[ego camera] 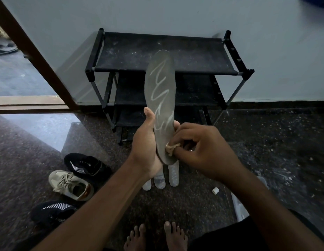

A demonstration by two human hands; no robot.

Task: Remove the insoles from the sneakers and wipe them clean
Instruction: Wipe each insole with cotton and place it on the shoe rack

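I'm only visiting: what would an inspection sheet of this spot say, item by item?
Surface: glossy dark speckled stone floor.
Job's things: long grey insole with pale streaks; small beige cloth; pale insoles on the floor; two black white-striped sneakers; one beige laced sneaker.
Clutter: small white scrap on the floor.
Hands: left hand grips the grey insole; right hand pinches the cloth against its lower end.
Cables: nothing seen.
Surroundings: black fabric shoe rack, pale wall, brown wooden door frame.

A home entryway: a black shoe rack (164,57) against the wall, sneakers (70,184) on polished stone floor (266,142).
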